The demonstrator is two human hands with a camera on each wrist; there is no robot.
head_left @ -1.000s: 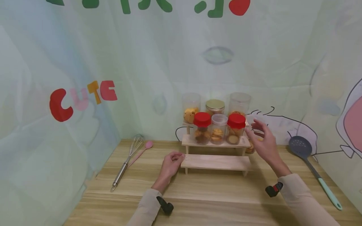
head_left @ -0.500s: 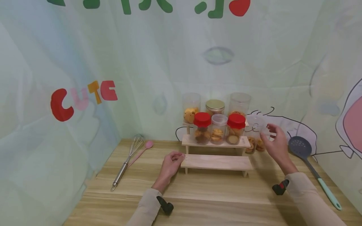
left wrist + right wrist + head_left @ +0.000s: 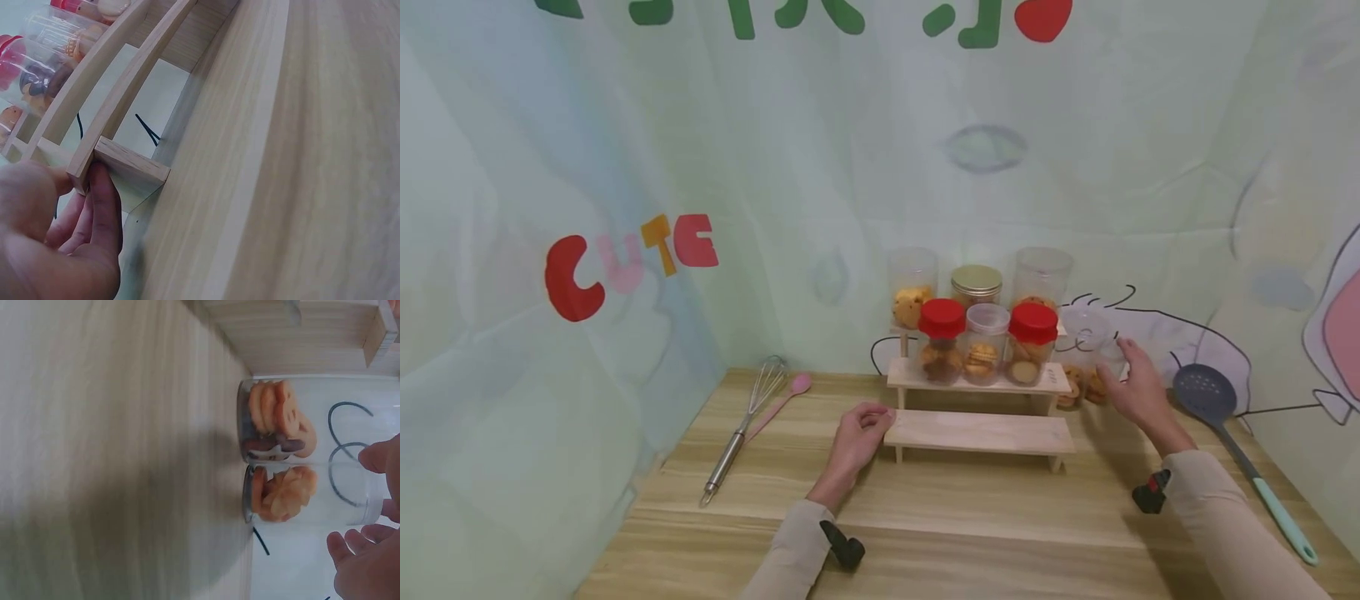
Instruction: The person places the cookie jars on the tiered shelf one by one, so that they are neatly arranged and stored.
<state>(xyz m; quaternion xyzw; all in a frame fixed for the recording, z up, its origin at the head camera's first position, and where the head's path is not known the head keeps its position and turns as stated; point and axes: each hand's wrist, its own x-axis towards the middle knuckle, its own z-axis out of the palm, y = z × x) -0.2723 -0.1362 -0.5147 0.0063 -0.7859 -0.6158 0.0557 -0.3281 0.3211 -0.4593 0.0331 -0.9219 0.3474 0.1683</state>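
At the left end of the lowest tier of a wooden stepped shelf (image 3: pixel 985 432), my left hand (image 3: pixel 859 437) pinches the board; in the left wrist view, thumb and fingertips (image 3: pixel 105 187) sit on either side of it. My right hand (image 3: pixel 1138 392) is at the right of the shelf, its thumb and fingers spread around the upper part of a clear cookie jar (image 3: pixel 340 494). The thumb overlaps this jar near its rim, while some fingers show a gap from its side. Beside it stands another clear cookie jar (image 3: pixel 275 422), close against the shelf.
The middle tier bears two red-lidded jars (image 3: pixel 942 342) (image 3: pixel 1032 346) with a clear-topped jar (image 3: pixel 983 350) between them. Behind is a gold-lidded jar (image 3: pixel 976 283) between two tall clear jars. A whisk (image 3: pixel 745 433) and pink spoon (image 3: pixel 782 404) lie left, a skimmer (image 3: pixel 1206 396) right.
My right hand has moved right from beside the shelf's middle tier, uncovering the two jars standing on the table. My left hand has stayed on the lowest board.
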